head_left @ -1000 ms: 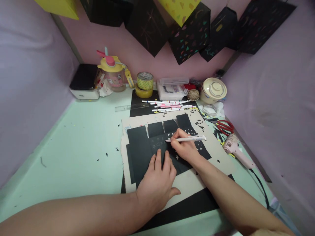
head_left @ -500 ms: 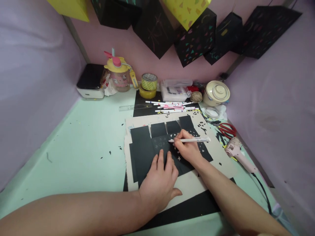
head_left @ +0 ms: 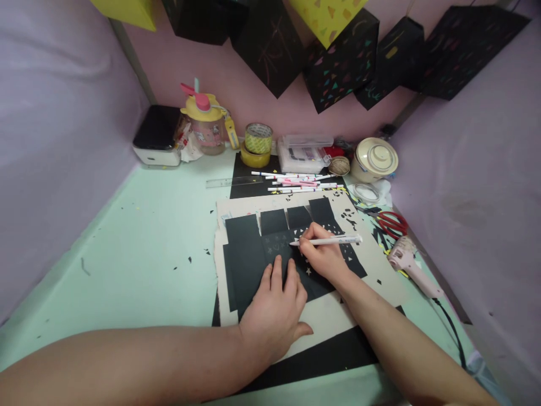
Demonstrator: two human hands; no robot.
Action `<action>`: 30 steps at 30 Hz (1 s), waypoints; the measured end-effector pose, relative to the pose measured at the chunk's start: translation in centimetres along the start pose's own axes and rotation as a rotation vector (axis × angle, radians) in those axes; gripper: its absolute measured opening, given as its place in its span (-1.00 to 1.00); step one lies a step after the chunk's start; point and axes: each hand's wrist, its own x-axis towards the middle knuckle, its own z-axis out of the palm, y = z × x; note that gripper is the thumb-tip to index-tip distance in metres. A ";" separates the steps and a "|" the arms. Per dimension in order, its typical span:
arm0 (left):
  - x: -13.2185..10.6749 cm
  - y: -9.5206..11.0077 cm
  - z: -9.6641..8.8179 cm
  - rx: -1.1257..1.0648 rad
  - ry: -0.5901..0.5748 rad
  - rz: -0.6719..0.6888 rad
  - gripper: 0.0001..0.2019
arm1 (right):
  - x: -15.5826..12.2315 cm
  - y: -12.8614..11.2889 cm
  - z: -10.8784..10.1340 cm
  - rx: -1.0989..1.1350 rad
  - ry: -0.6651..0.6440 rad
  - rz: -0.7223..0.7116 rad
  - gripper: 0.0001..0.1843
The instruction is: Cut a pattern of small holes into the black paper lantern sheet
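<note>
My right hand (head_left: 323, 256) grips a white pen (head_left: 333, 241), its tip touching a flat black paper cut-out (head_left: 245, 259) with tabs along its far edge. Small stars and hearts are drawn on the black paper near the pen tip. My left hand (head_left: 274, 313) lies flat on the near part of the black paper, fingers stretched out, pressing it down. The black paper rests on a beige cardboard sheet (head_left: 380, 276), which lies over a larger black sheet (head_left: 329, 358).
Several markers (head_left: 296, 182) and a clear ruler (head_left: 230, 181) lie beyond the cardboard. Behind stand tape rolls (head_left: 257, 144), a yellow-lidded bottle (head_left: 205, 124), a plastic box (head_left: 302, 153), twine (head_left: 339, 165) and a cream pot (head_left: 375, 159). Red scissors (head_left: 391, 223) and a glue gun (head_left: 408, 262) lie right.
Only the view shifted slightly; both hands keep their places on the black paper and the pen tip stays near the small drawn shapes.
</note>
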 end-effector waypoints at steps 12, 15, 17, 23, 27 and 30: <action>0.1 0.0 0.0 -0.006 -0.015 -0.004 -0.25 | -0.2 0.1 -0.1 0.024 -0.031 -0.006 -0.76; 0.1 -0.1 0.0 -0.001 -0.013 0.001 -0.25 | -0.2 0.0 -0.2 0.044 -0.022 0.005 -0.78; 0.1 -0.1 -0.1 0.004 -0.015 -0.003 -0.24 | -0.2 -0.1 -0.2 0.045 -0.028 0.008 -0.79; 0.0 -0.1 -0.1 0.003 -0.025 -0.006 -0.24 | -0.1 -0.2 -0.2 0.023 -0.052 0.007 -0.79; 0.0 -0.1 0.0 -0.010 -0.023 -0.006 -0.24 | -0.1 -0.3 -0.2 0.003 -0.061 -0.002 -0.79; 0.1 -0.1 0.0 -0.011 -0.024 -0.006 -0.25 | -0.1 -0.3 -0.1 -0.011 -0.055 -0.015 -0.77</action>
